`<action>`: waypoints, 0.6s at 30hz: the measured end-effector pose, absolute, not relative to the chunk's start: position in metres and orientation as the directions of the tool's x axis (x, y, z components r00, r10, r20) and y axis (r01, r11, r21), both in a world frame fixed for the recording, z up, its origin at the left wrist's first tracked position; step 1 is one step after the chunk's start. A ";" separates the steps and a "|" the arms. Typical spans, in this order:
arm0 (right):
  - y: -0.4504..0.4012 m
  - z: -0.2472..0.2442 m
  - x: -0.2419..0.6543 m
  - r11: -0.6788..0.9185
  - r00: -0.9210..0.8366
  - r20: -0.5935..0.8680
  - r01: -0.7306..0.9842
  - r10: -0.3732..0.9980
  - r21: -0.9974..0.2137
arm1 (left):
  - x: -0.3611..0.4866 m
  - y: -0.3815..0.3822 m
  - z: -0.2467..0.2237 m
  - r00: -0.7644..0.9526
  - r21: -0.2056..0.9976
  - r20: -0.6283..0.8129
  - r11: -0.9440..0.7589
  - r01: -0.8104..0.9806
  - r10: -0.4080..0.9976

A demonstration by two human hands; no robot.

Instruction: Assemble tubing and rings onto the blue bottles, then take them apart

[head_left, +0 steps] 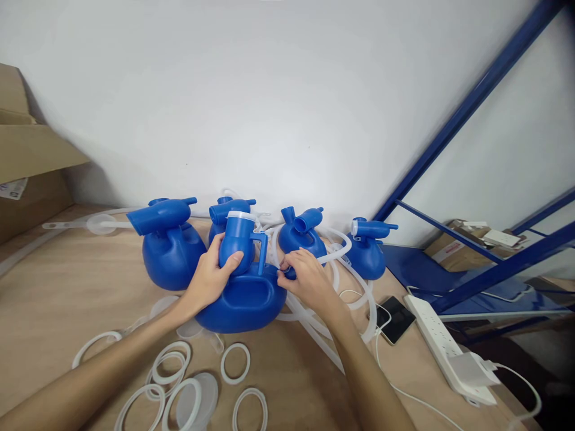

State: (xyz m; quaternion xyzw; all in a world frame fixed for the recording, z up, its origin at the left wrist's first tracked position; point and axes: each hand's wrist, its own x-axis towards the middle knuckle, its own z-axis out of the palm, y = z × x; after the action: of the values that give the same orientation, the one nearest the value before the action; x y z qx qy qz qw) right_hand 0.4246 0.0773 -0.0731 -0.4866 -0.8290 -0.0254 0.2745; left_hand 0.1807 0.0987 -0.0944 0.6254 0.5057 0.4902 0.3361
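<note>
A blue plastic urinal bottle (pixel 251 308) stands in front of me, with a white ring round the mouth of its upright neck. My left hand (pixel 215 269) is wrapped round that neck from the left. At the bottle's right end, the fingertips of my right hand (pixel 305 278) are pinched together; what sits between them is too small to make out. Coils of clear plastic hose (pixel 314 332) lie behind and below this hand. More blue bottles (pixel 173 257) stand behind, along the wall, some with their neck pieces lying sideways on top.
White rings (pixel 236 363) and a translucent disc (pixel 209 401) lie scattered at the table's front. To the right are a phone (pixel 395 320), a white power strip (pixel 442 341) with cables, and a blue metal rack (pixel 449 108). A cardboard box (pixel 36 152) stands at the left.
</note>
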 end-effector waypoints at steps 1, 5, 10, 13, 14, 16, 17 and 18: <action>0.078 -0.074 0.426 0.544 -0.390 0.482 0.806 0.784 -0.232 | 0.181 0.099 -0.094 0.008 0.916 0.273 -0.262 0.303 0.962; 0.083 -0.079 0.433 0.593 -0.407 0.501 0.748 0.764 -0.297 | 0.181 0.099 -0.095 0.004 0.913 0.276 -0.263 0.311 0.961; 0.087 -0.089 0.438 0.621 -0.383 0.577 0.727 0.721 -0.293 | 0.181 0.100 -0.096 0.007 0.907 0.293 -0.281 0.313 0.956; 0.087 -0.091 0.438 0.634 -0.393 0.598 0.727 0.698 -0.264 | 0.181 0.100 -0.097 0.010 0.904 0.301 -0.289 0.314 0.954; 0.087 -0.090 0.438 0.634 -0.399 0.597 0.732 0.696 -0.250 | 0.181 0.100 -0.097 0.010 0.904 0.304 -0.291 0.313 0.953; 0.086 -0.089 0.436 0.626 -0.410 0.588 0.748 0.698 -0.221 | 0.181 0.100 -0.097 0.005 0.904 0.304 -0.290 0.313 0.953; 0.085 -0.088 0.435 0.620 -0.412 0.584 0.756 0.699 -0.209 | 0.181 0.100 -0.097 0.002 0.905 0.300 -0.286 0.316 0.954; 0.084 -0.087 0.434 0.616 -0.414 0.583 0.762 0.699 -0.199 | 0.181 0.100 -0.097 -0.001 0.906 0.294 -0.278 0.320 0.956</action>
State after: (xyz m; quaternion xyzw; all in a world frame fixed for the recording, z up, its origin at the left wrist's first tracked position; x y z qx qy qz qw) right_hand 0.4341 0.0838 -0.0873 -0.4352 -0.8393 -0.0483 0.3222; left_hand 0.1811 0.0999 -0.0967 0.6289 0.5071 0.4935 0.3222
